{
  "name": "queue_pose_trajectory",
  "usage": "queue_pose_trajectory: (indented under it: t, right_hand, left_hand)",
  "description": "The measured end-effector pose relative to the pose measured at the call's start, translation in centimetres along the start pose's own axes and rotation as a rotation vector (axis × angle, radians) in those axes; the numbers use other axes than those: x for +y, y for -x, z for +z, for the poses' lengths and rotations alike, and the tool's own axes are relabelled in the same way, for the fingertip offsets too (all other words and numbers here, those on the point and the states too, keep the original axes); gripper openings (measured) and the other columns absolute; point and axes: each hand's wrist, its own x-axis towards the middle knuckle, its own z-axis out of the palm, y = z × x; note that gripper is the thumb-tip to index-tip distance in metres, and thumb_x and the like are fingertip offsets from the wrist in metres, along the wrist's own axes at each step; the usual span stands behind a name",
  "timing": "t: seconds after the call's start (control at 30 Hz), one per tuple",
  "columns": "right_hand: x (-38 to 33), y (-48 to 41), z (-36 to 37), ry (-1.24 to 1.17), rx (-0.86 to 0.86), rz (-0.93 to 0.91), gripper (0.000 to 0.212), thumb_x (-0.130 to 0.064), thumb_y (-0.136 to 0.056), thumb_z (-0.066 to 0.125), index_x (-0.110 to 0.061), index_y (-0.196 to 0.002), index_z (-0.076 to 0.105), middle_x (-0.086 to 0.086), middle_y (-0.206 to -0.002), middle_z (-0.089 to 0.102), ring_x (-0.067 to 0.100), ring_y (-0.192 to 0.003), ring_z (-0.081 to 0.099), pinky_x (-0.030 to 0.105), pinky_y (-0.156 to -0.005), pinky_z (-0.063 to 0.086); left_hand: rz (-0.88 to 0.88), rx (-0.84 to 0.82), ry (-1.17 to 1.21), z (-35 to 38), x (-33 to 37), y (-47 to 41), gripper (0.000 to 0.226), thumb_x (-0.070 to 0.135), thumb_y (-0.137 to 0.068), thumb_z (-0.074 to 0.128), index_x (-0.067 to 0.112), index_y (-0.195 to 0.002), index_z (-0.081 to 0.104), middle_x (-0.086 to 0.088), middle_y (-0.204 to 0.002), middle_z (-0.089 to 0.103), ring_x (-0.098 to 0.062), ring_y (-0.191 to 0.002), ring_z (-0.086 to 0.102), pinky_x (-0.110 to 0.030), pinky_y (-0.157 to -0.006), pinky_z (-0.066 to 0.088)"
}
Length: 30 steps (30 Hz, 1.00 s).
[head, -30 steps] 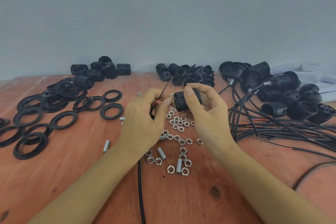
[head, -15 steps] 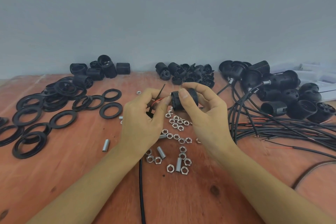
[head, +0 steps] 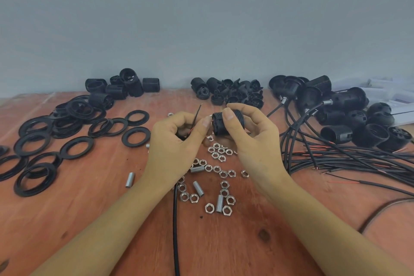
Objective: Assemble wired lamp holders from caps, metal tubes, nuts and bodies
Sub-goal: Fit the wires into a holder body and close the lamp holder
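The right hand [head: 253,141] grips a black ribbed body [head: 217,125] between its thumb and curled fingers, holding it on its side above the table with one end turned toward the left hand [head: 172,143]. The left hand's fingers are curled, and its thumb and forefinger pinch thin wires [head: 197,114], one black and one red, right at that end of the body. The black wire's tip sticks up above the knuckles. Whether the wires enter the body cannot be told, since the thumbs cover the join. A black cable [head: 175,219] runs from under the left wrist down to the near edge of the view. Beneath and between the hands, loose nuts [head: 216,152] lie scattered on the wooden table [head: 89,219], with short metal tubes [head: 198,188] among them and one tube apart to the left. Farther left lie flat black rings [head: 33,143], some overlapping. Along the wall at the back sit a heap of spare bodies [head: 125,86] on the left and a heap of caps [head: 233,94] in the middle. On the right is a pile of wired holders [head: 349,119], whose cables [head: 347,161] fan across the table in a bundle.
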Motion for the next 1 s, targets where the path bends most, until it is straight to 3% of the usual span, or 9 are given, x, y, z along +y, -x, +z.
queue_pose_trajectory:
  t: [0.1,0.23,0.5,0.63,0.73,0.8,0.9,1.0]
  right_hand:
    - [-0.06,0.06,0.02,0.026,-0.023,-0.024,0.035,-0.036,-0.077,0.073,-0.017,-0.105,0.069,0.007,-0.093,0.075,0.021,-0.086,0.073,0.035,-0.075,0.061]
    - [-0.14,0.13,-0.2,0.035,-0.049,-0.059,0.038,-0.034,-0.078,0.071,-0.013,-0.109,0.068,0.007,-0.093,0.075,0.023,-0.083,0.074,0.032,-0.073,0.061]
    - [-0.27,0.17,-0.51,0.055,-0.122,-0.091,0.034,-0.03,-0.078,0.07,-0.013,-0.108,0.069,-0.002,-0.081,0.074,0.007,-0.074,0.072,0.02,-0.069,0.057]
    - [-0.11,0.18,-0.46,0.038,-0.083,-0.054,0.041,-0.033,-0.078,0.07,-0.012,-0.113,0.07,-0.003,-0.086,0.074,0.007,-0.075,0.072,0.021,-0.069,0.057]
    - [-0.26,-0.13,-0.42,-0.04,-0.088,0.038,0.055,-0.038,-0.077,0.069,-0.01,-0.124,0.065,0.008,-0.099,0.075,0.017,-0.085,0.074,0.028,-0.075,0.059]
    - [-0.39,-0.39,-0.5,-0.094,-0.155,0.086,0.05,-0.03,-0.086,0.067,-0.006,-0.129,0.061,0.01,-0.1,0.075,0.024,-0.088,0.074,0.03,-0.078,0.059]
    - [-0.58,-0.53,-0.52,-0.119,-0.133,0.144,0.043,-0.03,-0.085,0.065,-0.011,-0.124,0.063,0.008,-0.093,0.076,0.025,-0.078,0.074,0.026,-0.068,0.058]
    - [-0.45,-0.55,-0.49,-0.121,-0.111,0.219,0.029,-0.037,-0.088,0.061,-0.017,-0.107,0.069,0.005,-0.082,0.074,0.018,-0.062,0.07,0.023,-0.058,0.055]
  left_hand:
    - [0.046,0.019,-0.048,-0.11,-0.14,0.0,0.015,0.015,-0.092,0.066,0.023,-0.079,0.068,0.008,-0.064,0.07,0.001,-0.049,0.057,-0.011,-0.051,0.043]
    - [0.112,0.023,-0.107,0.04,-0.46,0.36,0.013,0.015,-0.093,0.065,0.023,-0.082,0.069,0.004,-0.069,0.07,-0.016,-0.063,0.066,-0.027,-0.06,0.054]
    - [0.172,0.017,-0.16,-0.34,-0.91,0.31,0.01,0.021,-0.091,0.064,0.017,-0.083,0.07,0.003,-0.069,0.07,-0.019,-0.065,0.066,-0.037,-0.063,0.053]
    - [0.169,-0.01,-0.152,-0.36,-0.76,0.21,0.008,0.018,-0.09,0.068,0.018,-0.082,0.069,0.003,-0.069,0.07,-0.015,-0.064,0.067,-0.033,-0.063,0.054]
    - [0.168,0.028,-0.135,-0.25,-0.62,0.09,0.008,0.02,-0.09,0.066,0.023,-0.083,0.069,0.01,-0.066,0.069,-0.012,-0.061,0.066,-0.024,-0.06,0.052]
    - [0.164,0.07,-0.125,-0.25,-0.71,0.04,0.009,0.022,-0.091,0.064,0.022,-0.084,0.068,0.011,-0.064,0.067,-0.011,-0.059,0.064,-0.021,-0.059,0.05]
    - [0.165,0.095,-0.141,-0.33,-0.92,-0.01,0.012,0.025,-0.094,0.06,0.02,-0.089,0.069,0.009,-0.066,0.064,-0.01,-0.058,0.059,-0.02,-0.057,0.046]
    - [0.204,0.116,-0.147,-0.38,-0.69,-0.16,0.011,0.021,-0.093,0.061,0.031,-0.094,0.066,0.012,-0.073,0.063,-0.004,-0.063,0.057,-0.012,-0.06,0.042]
